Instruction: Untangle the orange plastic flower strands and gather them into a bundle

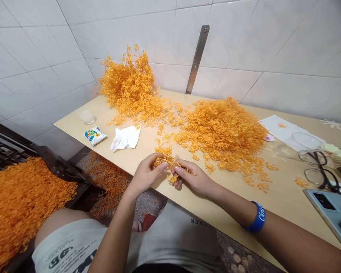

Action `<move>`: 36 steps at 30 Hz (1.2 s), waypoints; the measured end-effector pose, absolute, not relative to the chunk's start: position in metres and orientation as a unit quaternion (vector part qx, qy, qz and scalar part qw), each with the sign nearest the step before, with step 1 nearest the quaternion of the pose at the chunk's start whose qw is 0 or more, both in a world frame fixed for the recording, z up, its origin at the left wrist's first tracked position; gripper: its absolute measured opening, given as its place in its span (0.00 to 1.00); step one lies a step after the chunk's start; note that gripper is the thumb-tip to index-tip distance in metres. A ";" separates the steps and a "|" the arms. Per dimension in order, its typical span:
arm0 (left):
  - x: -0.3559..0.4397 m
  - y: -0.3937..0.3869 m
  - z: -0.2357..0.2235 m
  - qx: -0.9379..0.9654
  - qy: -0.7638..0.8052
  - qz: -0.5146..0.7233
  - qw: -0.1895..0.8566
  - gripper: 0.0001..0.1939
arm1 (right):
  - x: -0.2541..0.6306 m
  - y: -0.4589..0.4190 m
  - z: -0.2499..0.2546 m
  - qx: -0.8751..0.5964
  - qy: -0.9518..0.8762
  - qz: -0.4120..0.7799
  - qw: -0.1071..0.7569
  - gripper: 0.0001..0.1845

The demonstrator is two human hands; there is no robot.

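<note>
The left hand (146, 172) pinches an orange sprig (166, 151) over the near side of the table (238, 197). The right hand (197, 181) pinches its right part, though the curled fingers hide exactly where. Beyond the hands, a broad orange heap (224, 132) lies to the right and a taller heap (127, 81) far left. A white tissue (126, 138) lies left, beside a small packet (94, 135).

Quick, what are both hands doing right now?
Left hand: closed, holding orange flowers between thumb and fingers.
Right hand: closed, pinching orange flowers right beside the left hand.
</note>
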State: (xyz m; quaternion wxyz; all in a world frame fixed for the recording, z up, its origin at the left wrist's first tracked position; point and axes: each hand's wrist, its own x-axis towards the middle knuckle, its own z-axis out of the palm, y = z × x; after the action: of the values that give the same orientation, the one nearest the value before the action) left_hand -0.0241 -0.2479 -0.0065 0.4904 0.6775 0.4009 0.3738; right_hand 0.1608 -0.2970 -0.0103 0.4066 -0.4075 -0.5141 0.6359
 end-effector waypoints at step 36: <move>-0.017 -0.253 -0.005 0.716 0.405 0.305 0.480 0.22 | 0.161 -0.294 -0.003 -0.430 -0.629 0.567 0.313 0.38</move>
State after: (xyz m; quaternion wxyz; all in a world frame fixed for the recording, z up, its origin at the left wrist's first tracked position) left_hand -0.0172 -0.2526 -0.0051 0.4798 0.7162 0.4049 0.3049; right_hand 0.1611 -0.2943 -0.0034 0.3131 -0.4298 -0.6294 0.5667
